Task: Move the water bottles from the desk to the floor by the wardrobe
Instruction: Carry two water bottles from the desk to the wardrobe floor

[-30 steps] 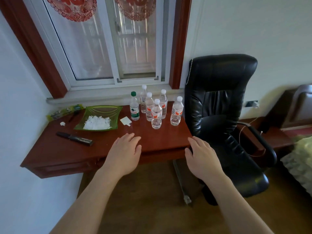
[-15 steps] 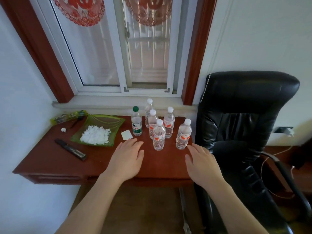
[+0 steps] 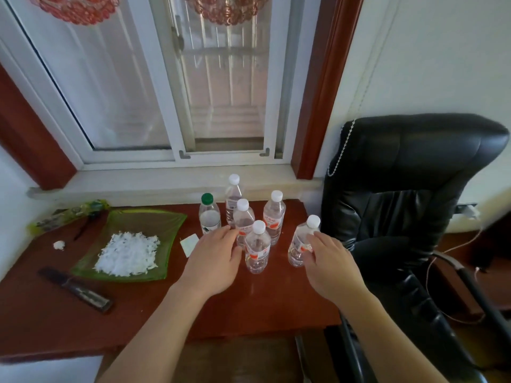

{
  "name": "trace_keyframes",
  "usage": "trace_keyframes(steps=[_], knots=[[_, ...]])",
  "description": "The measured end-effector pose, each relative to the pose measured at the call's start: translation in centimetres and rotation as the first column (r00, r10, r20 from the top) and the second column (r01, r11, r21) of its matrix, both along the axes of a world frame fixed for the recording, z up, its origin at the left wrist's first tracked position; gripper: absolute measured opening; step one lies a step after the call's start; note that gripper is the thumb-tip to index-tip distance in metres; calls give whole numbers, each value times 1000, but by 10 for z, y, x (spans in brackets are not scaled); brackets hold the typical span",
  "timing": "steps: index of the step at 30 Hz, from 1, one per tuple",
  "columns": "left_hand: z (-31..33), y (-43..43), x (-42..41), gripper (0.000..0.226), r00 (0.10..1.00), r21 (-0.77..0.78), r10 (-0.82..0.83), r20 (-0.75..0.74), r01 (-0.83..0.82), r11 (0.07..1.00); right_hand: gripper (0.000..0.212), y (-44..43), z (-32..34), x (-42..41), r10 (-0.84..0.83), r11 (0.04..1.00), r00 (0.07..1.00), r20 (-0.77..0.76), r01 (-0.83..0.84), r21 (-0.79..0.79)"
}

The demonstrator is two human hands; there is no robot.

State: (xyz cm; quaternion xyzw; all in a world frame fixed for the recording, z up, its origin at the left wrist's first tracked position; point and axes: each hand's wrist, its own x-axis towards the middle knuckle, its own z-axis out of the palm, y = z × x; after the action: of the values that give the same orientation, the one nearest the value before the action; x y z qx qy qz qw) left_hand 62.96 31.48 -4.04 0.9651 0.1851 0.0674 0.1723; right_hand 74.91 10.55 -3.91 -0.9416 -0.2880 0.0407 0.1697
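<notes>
Several small clear water bottles stand upright in a cluster on the red-brown desk (image 3: 279,305) below the window. Most have white caps and red labels; one (image 3: 209,217) has a green cap. My left hand (image 3: 214,261) hovers open just left of the front middle bottle (image 3: 257,248), fingertips near the bottles behind it. My right hand (image 3: 327,261) reaches the rightmost bottle (image 3: 300,244), with fingers touching its side, not closed around it. The wardrobe is out of sight.
A green glass dish (image 3: 168,225) with white shreds sits left of the bottles, a dark knife-like tool (image 3: 77,288) in front of it. A small paper slip (image 3: 189,243) lies by my left hand. A black office chair (image 3: 409,205) stands against the desk's right end.
I have come closer to the desk. Both hands moved forward from the desk's front edge to the bottles; the right hand now touches the rightmost bottle.
</notes>
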Motion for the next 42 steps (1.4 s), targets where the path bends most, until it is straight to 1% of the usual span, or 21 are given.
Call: trace_keyframes(steps=[3,6,9,11,13,16,18,23,27,29,32,34,37,38,40,42], knots=[[-4,11,19,44,1000,-36,-27,4,27,999,46,10,-1,14,-16,1000,1000,-2,16,19],[-15,18,31,47,1000,-116,-29,-3,28,993,47,12,-5,29,-51,997,997,-55,54,62],[-28,20,45,50,1000,-244,-5,12,8,970,55,13,-13,47,-96,986,990,-102,109,126],[-38,19,52,52,999,-349,36,30,-23,937,60,12,-19,59,-129,973,982,-137,152,176],[-46,16,59,58,995,-406,94,24,-76,911,70,10,-26,71,-152,960,970,-188,190,205],[-57,11,67,73,989,-448,146,5,-128,885,87,6,-37,91,-139,958,955,-262,197,210],[-64,9,73,76,986,-476,165,-10,-150,867,95,5,-44,104,-115,957,938,-326,192,216],[-86,5,82,80,969,-504,242,-36,-227,833,104,3,-67,132,-22,982,889,-458,106,157],[-102,3,87,76,957,-528,285,-49,-267,806,96,4,-84,147,52,987,867,-496,32,160],[-106,2,89,74,951,-531,305,-39,-279,801,90,7,-88,152,70,986,853,-517,21,167],[-109,1,93,74,944,-521,326,-40,-299,800,72,10,-92,156,84,983,836,-542,20,183],[-109,0,94,74,944,-519,327,-41,-300,800,68,11,-92,157,95,981,839,-536,13,194],[-106,-2,96,66,945,-521,325,-25,-290,803,42,12,-87,158,121,980,840,-529,-16,199],[-105,-3,97,63,946,-519,322,-20,-286,806,38,12,-86,158,122,979,842,-526,-14,205],[-102,-3,99,62,950,-513,312,-16,-276,813,45,12,-83,157,126,977,855,-503,-18,213],[-99,-4,101,68,955,-505,297,-16,-264,822,50,11,-79,154,131,971,870,-475,-15,240]])
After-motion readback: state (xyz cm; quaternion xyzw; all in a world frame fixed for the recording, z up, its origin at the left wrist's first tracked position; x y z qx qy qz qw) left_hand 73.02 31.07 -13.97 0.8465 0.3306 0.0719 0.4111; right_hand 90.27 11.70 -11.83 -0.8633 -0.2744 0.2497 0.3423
